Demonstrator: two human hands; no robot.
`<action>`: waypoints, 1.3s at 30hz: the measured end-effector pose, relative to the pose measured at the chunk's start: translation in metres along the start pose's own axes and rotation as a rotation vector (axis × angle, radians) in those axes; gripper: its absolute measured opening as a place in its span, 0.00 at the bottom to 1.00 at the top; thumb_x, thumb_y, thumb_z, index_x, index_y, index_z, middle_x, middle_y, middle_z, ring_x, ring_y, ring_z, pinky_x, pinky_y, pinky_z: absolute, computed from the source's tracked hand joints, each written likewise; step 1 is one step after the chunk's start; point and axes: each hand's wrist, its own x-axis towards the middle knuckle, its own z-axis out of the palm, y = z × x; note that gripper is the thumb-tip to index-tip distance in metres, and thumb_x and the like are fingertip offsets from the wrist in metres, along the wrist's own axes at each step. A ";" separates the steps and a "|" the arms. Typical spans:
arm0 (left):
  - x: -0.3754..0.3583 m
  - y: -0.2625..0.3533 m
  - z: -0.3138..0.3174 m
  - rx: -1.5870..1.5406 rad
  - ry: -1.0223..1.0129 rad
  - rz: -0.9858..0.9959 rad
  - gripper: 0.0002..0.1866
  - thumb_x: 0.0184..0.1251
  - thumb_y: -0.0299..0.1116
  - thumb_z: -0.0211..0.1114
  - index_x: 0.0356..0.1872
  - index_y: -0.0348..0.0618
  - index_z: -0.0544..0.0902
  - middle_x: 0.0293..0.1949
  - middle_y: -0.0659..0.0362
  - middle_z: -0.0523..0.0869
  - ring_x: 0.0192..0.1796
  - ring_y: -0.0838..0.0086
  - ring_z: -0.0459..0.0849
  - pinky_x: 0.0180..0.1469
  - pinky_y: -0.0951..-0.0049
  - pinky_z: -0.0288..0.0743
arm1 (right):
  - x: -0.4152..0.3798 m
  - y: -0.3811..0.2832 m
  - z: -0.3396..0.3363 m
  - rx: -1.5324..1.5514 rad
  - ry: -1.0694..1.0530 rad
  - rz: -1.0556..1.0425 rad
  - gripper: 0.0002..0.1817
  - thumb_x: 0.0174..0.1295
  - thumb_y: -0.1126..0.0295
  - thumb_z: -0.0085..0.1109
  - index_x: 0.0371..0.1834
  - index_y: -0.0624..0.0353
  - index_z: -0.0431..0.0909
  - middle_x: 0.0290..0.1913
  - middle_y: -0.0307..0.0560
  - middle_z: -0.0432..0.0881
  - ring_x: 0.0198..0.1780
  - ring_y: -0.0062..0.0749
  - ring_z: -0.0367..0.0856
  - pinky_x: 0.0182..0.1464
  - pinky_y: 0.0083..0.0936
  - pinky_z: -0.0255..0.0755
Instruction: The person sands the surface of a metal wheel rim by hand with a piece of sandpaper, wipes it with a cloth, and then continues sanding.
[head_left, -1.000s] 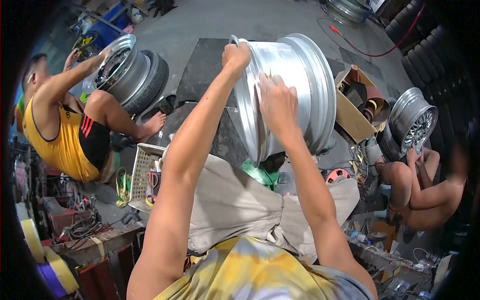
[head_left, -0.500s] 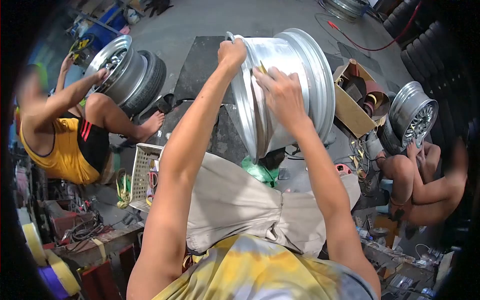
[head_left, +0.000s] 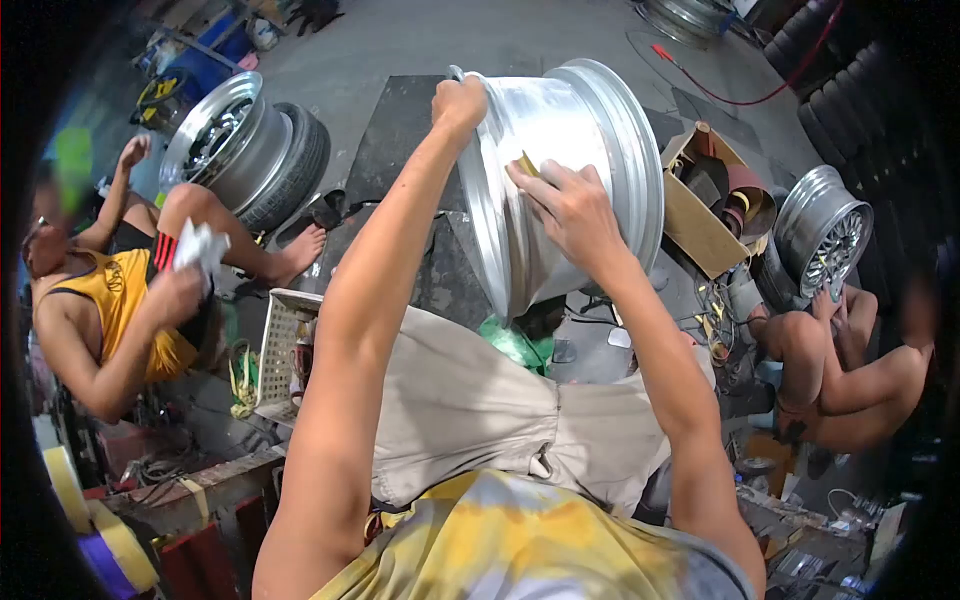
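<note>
A bare silver wheel rim (head_left: 625, 150) stands on its edge in front of my knees, its barrel facing sideways. At the upper left, my left hand (head_left: 460, 103) is closed around the rim's outer lip. My right hand (head_left: 575, 208) presses a small folded yellowish piece, which looks like sandpaper (head_left: 527, 164), against the barrel just inside that lip. Most of the piece is hidden under my fingers.
On the right, a cardboard box (head_left: 710, 255) holds abrasive rolls and sheets. A plastic basket (head_left: 283, 350) stands by my left knee. Co-workers sit on both sides, near a polished rim (head_left: 250, 140) on a tyre (head_left: 300, 165) and a spoked rim (head_left: 838, 240).
My right hand has shifted slightly right and down along the barrel; my left stays on the lip. The left co-worker has drawn back from the polished rim, a white cloth or paper in hand.
</note>
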 end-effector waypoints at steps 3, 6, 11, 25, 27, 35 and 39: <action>0.001 -0.001 0.001 -0.011 -0.013 -0.007 0.31 0.72 0.43 0.54 0.59 0.18 0.80 0.62 0.30 0.83 0.68 0.41 0.81 0.70 0.53 0.73 | 0.016 0.015 0.005 -0.021 0.033 -0.035 0.23 0.64 0.69 0.66 0.64 0.45 0.85 0.39 0.40 0.81 0.36 0.37 0.81 0.45 0.35 0.66; 0.000 0.003 -0.006 0.038 -0.038 -0.001 0.31 0.72 0.43 0.54 0.61 0.19 0.80 0.63 0.30 0.82 0.68 0.41 0.81 0.70 0.53 0.73 | 0.038 0.027 0.009 -0.002 0.008 -0.063 0.23 0.65 0.68 0.65 0.65 0.44 0.85 0.37 0.42 0.80 0.34 0.37 0.78 0.43 0.34 0.65; 0.004 0.003 -0.001 0.007 -0.034 -0.018 0.31 0.73 0.43 0.53 0.60 0.18 0.80 0.63 0.29 0.82 0.68 0.41 0.81 0.70 0.52 0.73 | -0.027 0.005 0.002 -0.034 0.037 -0.139 0.25 0.63 0.69 0.67 0.65 0.43 0.85 0.36 0.40 0.80 0.36 0.34 0.80 0.44 0.35 0.67; 0.007 -0.005 0.001 0.033 -0.014 -0.020 0.31 0.71 0.43 0.54 0.59 0.19 0.81 0.61 0.29 0.83 0.67 0.41 0.82 0.70 0.53 0.73 | -0.008 -0.009 -0.011 -0.296 -0.018 -0.169 0.23 0.63 0.73 0.58 0.63 0.52 0.83 0.49 0.42 0.84 0.44 0.29 0.85 0.50 0.36 0.70; 0.009 -0.005 0.001 0.017 -0.043 -0.038 0.31 0.71 0.44 0.54 0.59 0.19 0.81 0.61 0.29 0.83 0.67 0.41 0.82 0.70 0.53 0.73 | 0.025 -0.002 -0.007 -0.301 -0.109 -0.077 0.22 0.64 0.73 0.58 0.62 0.52 0.83 0.46 0.41 0.83 0.43 0.30 0.85 0.49 0.37 0.69; 0.008 -0.006 0.003 0.060 0.013 0.036 0.32 0.71 0.44 0.54 0.59 0.18 0.81 0.61 0.28 0.83 0.67 0.41 0.82 0.69 0.53 0.73 | -0.020 -0.014 -0.006 -0.107 0.009 -0.034 0.23 0.63 0.73 0.62 0.63 0.48 0.85 0.36 0.41 0.80 0.38 0.38 0.82 0.44 0.36 0.65; 0.008 -0.005 -0.003 0.020 -0.069 0.014 0.32 0.71 0.44 0.54 0.59 0.17 0.81 0.61 0.28 0.83 0.67 0.41 0.82 0.69 0.54 0.73 | 0.030 0.013 0.009 -0.008 -0.032 0.074 0.23 0.64 0.73 0.62 0.61 0.41 0.87 0.44 0.43 0.86 0.37 0.33 0.83 0.46 0.37 0.67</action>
